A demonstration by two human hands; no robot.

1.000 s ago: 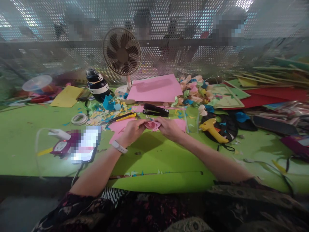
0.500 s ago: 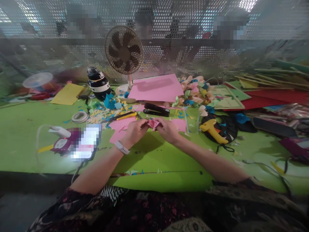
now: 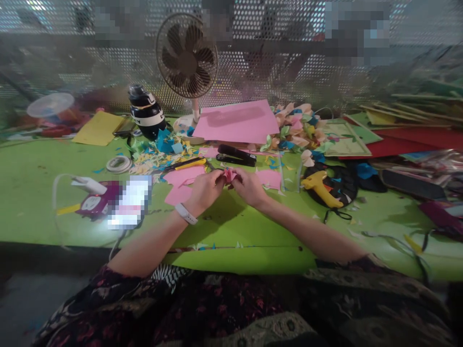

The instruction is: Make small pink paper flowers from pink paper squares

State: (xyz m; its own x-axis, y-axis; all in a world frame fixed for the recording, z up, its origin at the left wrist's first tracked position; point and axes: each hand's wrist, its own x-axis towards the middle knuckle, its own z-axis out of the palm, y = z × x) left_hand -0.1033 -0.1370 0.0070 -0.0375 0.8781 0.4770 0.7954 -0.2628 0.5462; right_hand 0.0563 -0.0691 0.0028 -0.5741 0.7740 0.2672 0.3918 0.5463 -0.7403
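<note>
Between my two hands is a small folded piece of pink paper (image 3: 228, 176), creased and gathered. My left hand (image 3: 207, 190), with a white band on the wrist, pinches its left side. On the other side my right hand (image 3: 250, 187) grips it between thumb and fingers. Fingertips partly cover the paper. Just beyond the hands lies a black stapler (image 3: 236, 155). Cut pink paper pieces (image 3: 183, 179) rest beside my left hand, and another pink piece (image 3: 269, 179) is right of my right hand.
A yellow glue gun (image 3: 323, 189) lies on a black round holder at right. A lit phone (image 3: 130, 202) stands left, beside a purple box (image 3: 97, 205). Behind are a fan (image 3: 186, 60), a dark bottle (image 3: 147, 115), pink sheets (image 3: 237, 121) and heaped paper shapes (image 3: 298, 125).
The whole view has tilted down slightly, so things sit higher. Both hands keep hold of the pink paper, which looks more bunched between the fingertips.
</note>
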